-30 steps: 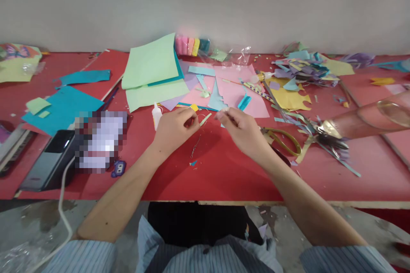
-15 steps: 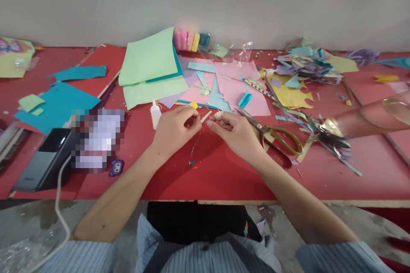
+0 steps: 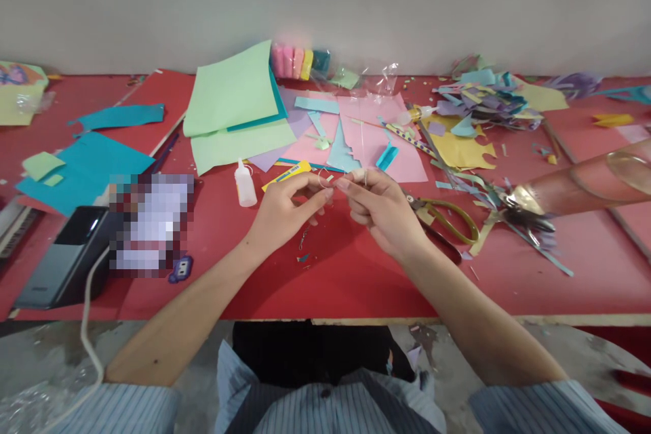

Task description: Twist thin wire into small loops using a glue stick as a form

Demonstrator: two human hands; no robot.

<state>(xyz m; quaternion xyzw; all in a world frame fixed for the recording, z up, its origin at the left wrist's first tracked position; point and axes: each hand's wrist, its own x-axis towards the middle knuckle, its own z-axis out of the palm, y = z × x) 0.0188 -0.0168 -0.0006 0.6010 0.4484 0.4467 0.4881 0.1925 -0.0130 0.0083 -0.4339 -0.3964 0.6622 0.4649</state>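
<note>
- A thin loop (image 3: pixel 324 177) lies at the fingertips of the left hand (image 3: pixel 289 207), bowing out from them towards 11 o'clock.
- The left thumb and forefinger are pinched together on it; the right hand (image 3: pixel 389 210) meets them from 3 o'clock, its thumb and forefinger also together, though whether anything is between them I cannot tell.
- The loop looks roughly round, so no long axis is clear; its far curve points towards 12 o'clock.
- A small chain (image 3: pixel 304 239) lies at 7 o'clock from the fingertips.
- At 9 o'clock stands or lies a white bottle (image 3: pixel 245 186), with a yellow tube (image 3: pixel 286 175) just beside it.
- Scissors (image 3: pixel 447 220) rest between 3 and 4 o'clock; pink paper (image 3: pixel 379 132) spreads at 1, a heap of paper strips (image 3: pixel 483 102) at 2, green sheets (image 3: pixel 237 91) at 10.
- Beneath is a red tabletop (image 3: pixel 325 285); a grey wall (image 3: pixel 325 0) rises at 12, and concrete floor (image 3: pixel 198 352) shows around 7.
</note>
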